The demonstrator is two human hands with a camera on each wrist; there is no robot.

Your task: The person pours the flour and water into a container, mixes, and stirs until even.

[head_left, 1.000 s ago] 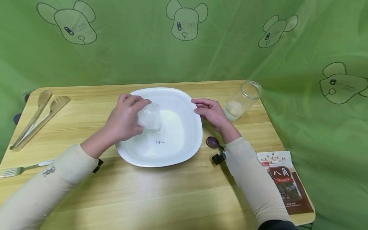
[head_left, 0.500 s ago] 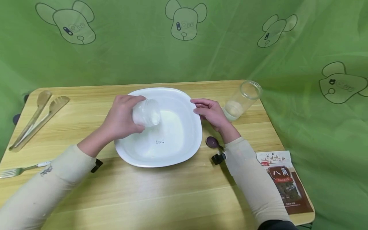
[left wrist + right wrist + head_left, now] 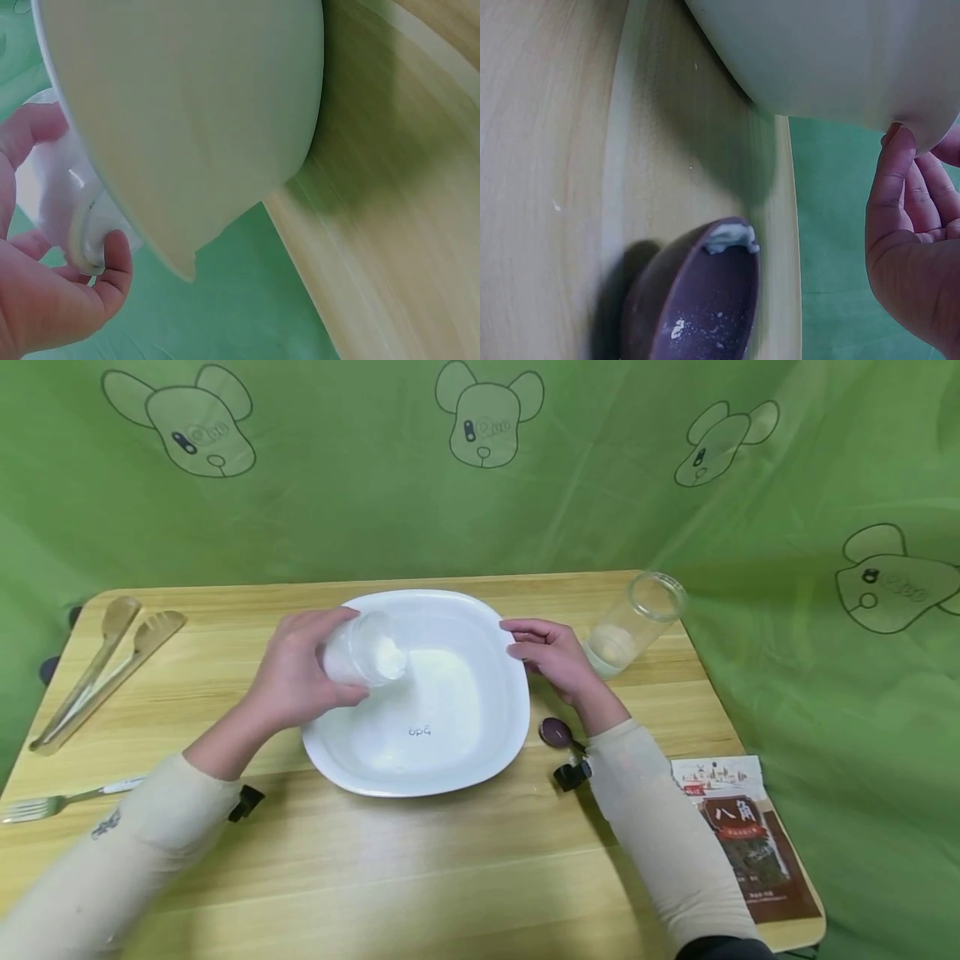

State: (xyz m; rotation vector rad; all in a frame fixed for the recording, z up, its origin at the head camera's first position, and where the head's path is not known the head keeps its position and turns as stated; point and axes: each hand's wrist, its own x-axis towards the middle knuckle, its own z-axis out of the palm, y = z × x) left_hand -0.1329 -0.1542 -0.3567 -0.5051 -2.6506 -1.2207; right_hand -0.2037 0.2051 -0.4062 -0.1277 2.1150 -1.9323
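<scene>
My left hand (image 3: 292, 672) grips a clear glass jar (image 3: 367, 652) round its side. The jar is tilted over the left part of a large white basin (image 3: 420, 777), with whitish matter showing at its right-hand round end. In the left wrist view the fingers curl round the jar (image 3: 64, 184) beside the basin wall (image 3: 195, 112). My right hand (image 3: 553, 652) pinches the basin's right rim; the right wrist view shows the fingers at the edge of the basin (image 3: 832, 60). A dark purple spoon (image 3: 555, 732) lies by the right wrist, white residue on its bowl (image 3: 705, 300).
Behind the right hand is a tall glass jar (image 3: 633, 622) with pale contents low inside. A brown-and-white packet (image 3: 742, 835) lies at the table's right edge. Wooden-looking tongs (image 3: 105, 677) and a fork (image 3: 60, 802) lie on the left. A green curtain (image 3: 337, 510) hangs behind the table.
My left hand has moved left with the jar, which has turned from mouth-down towards level, its round end now facing more upward. The right hand stays at the rim.
</scene>
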